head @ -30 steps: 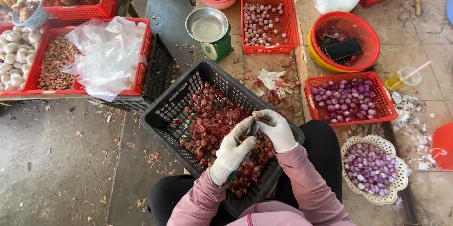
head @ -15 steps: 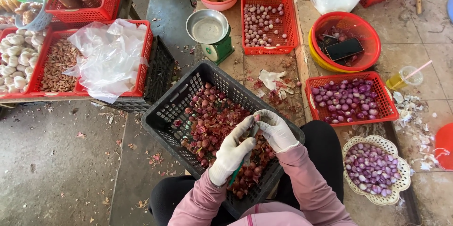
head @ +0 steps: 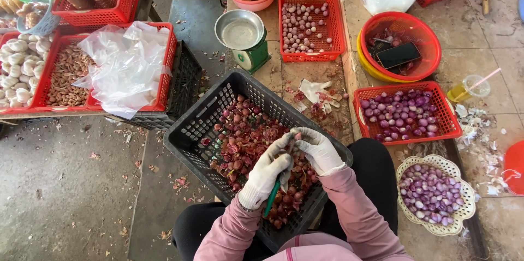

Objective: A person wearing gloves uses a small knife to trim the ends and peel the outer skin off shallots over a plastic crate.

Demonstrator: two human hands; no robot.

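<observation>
While gloved left hand (head: 267,171) fingers grip a green-handled knife (head: 273,195), right hand (head: 319,151) pinches a shallot; black mesh crate (head: 191,130) below.

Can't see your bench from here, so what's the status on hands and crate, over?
Left hand gloved, gripping green-handled tool. Right hand gloved, fingers closed on something small, can't tell what. Both over black crate of shallots and skins. Nothing in the way.
</observation>
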